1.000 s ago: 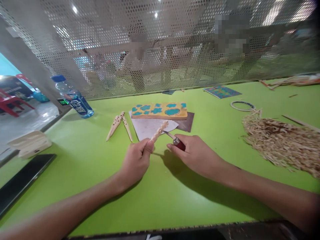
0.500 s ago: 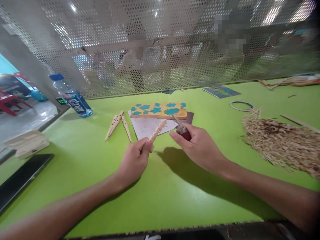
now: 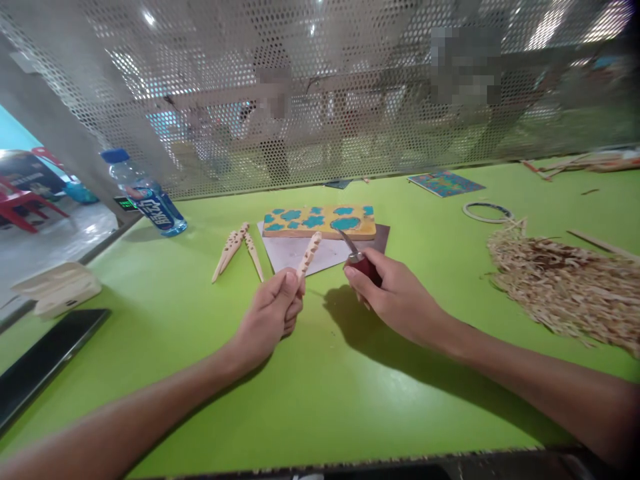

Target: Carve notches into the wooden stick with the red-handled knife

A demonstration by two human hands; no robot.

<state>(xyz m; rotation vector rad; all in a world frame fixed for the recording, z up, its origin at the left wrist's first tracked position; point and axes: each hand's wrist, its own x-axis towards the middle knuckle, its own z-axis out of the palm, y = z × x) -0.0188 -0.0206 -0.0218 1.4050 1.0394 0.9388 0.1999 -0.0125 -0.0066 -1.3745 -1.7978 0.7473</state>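
My left hand is closed round the lower part of a pale wooden stick with notches carved along it, its upper end pointing up. In my right hand is a carving knife, its dark red handle gripped and its thin blade pointing up and left, apart from the stick. Beyond them, a yellow board with blue patches rests on a white sheet of paper. Several similar carved, pointed sticks lie on the green table left of the paper.
A heap of wood shavings lies at the right, near a roll of tape. A water bottle, an open pale box and a dark tablet or phone are at the left. A perforated screen borders the far edge.
My left hand has turned the carved stick more upright. My right hand has drawn the knife slightly back, still holding it.
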